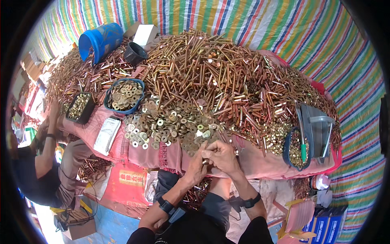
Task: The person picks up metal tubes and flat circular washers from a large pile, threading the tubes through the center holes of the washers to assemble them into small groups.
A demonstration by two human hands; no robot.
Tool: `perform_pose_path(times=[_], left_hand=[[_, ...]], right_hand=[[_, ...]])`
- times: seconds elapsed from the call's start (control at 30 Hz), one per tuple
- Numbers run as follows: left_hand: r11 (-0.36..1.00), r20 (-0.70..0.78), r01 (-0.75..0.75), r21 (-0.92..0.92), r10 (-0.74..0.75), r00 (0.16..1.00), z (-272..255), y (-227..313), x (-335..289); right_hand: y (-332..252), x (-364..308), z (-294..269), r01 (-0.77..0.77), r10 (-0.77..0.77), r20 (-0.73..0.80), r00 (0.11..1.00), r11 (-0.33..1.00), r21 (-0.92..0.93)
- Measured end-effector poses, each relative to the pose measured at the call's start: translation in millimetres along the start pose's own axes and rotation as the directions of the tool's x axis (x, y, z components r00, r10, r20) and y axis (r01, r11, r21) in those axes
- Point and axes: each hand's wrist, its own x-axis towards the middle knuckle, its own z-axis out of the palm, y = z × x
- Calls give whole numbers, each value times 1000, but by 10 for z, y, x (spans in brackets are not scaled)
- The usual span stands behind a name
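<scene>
My left hand and my right hand meet at the table's near edge, just in front of the washers. Both have their fingers closed together. A small shiny metal bit shows between them, but its kind is hidden by the fingers. Closest to the hands lies a heap of flat round washers. Behind it rises a large mound of copper-coloured metal rods or tubes. Small brass-coloured nuts are spread to the right of the hands, beside a blue bowl with more of them.
A blue bowl of washers and a black tray of nuts stand left, near a silver packet. A blue bucket lies tipped behind, beside a black cup. Grey bin right. Another person works far left.
</scene>
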Motion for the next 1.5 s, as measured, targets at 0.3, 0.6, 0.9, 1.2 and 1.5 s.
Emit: perform_pose_path(times=[0.3,0.6,0.9,1.2,1.5], left_hand=[[990,-27,87,-108,-91,996,-32,-36,-170],[988,-60,41,-150,-50,997,8,-45,-103],[986,-30,91,-138,-96,995,-42,8,-112],[991,-41,42,-128,-47,998,-47,5,-99],[996,10,-84,-22,84,996,-41,-148,-164]], right_hand=[[230,124,-354,103,-353,-228,908,713,-694],[385,374,-559,45,-193,-277,941,884,-465],[67,62,-13,211,-209,-167,963,978,-11],[55,-29,-35,235,-248,-3,969,921,-310],[-35,494,-40,215,-187,107,977,822,-528]])
